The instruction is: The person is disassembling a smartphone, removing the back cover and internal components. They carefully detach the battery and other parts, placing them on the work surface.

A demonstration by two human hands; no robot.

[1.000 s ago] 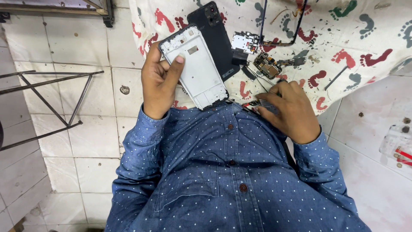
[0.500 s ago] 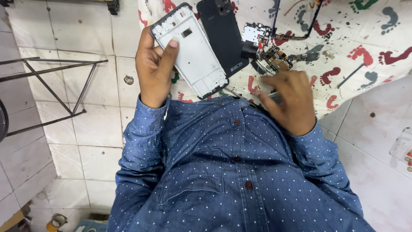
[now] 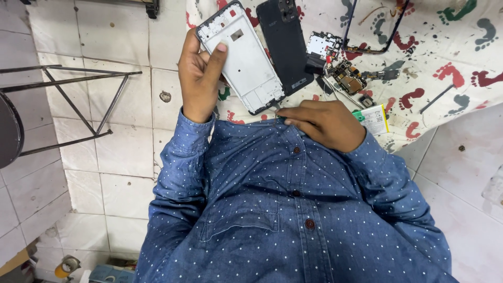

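Left fingers: thumb (image 3: 219, 52) pressed on the white face of the phone frame (image 3: 246, 60), the other fingers wrapped behind its left edge, grasping it.
Left hand (image 3: 198, 78): raised at about 11 o'clock from the chest, holding the frame tilted, its top toward 11 o'clock.
Right fingers: curled together, pointing toward 9 o'clock, tips at the shirt collar (image 3: 277, 123); whether they pinch anything I cannot tell.
Right hand (image 3: 325, 124): lies at 1 o'clock from the chest, just below the frame's lower corner.
Black back cover (image 3: 285, 44): flat on the cloth, just beside the frame at its 3 o'clock.
Circuit boards (image 3: 340, 68): small parts scattered at 12 o'clock from the right hand.
Battery (image 3: 374, 118): touching the right hand at its 3 o'clock.
Cloth (image 3: 445, 57): white with coloured footprints, under all the parts.
Metal stool frame (image 3: 68, 105): at 9 o'clock, on the tiled floor, well apart.
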